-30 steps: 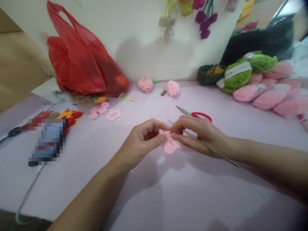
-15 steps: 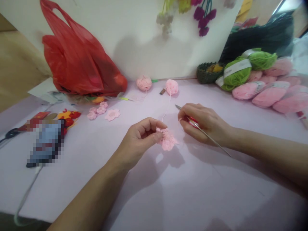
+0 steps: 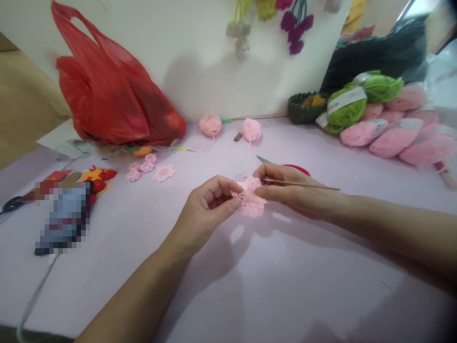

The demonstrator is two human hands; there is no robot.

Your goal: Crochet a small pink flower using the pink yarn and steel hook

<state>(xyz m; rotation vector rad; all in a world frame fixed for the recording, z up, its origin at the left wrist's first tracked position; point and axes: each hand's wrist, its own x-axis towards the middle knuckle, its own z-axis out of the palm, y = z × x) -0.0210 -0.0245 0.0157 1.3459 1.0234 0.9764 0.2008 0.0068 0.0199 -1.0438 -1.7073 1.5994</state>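
A pink crocheted flower piece (image 3: 255,207) is pinched at its left edge between the thumb and fingers of my left hand (image 3: 205,205). At its right side, the closed thumb and fingers of my right hand (image 3: 298,197) touch the piece. A thin crochet hook (image 3: 317,186) also sits in that hand, its shaft pointing right over the back of the hand; its tip is hidden. Just behind my right hand lie scissors with a red handle (image 3: 298,168), partly covered by it. Yarn runs toward a pink yarn ball (image 3: 252,129) farther back.
Another pink ball (image 3: 210,125) stands near the wall. Finished pink flowers (image 3: 164,173) lie left, by a red plastic bag (image 3: 107,95). Pink and green skeins (image 3: 346,107) and a dark basket (image 3: 305,108) are back right. A pixelated object (image 3: 66,216) with a cable lies left.
My right hand has moved left to the flower piece, and the hook has swung from slanting down to nearly level. The flower looks more spread out. The view has shifted slightly.
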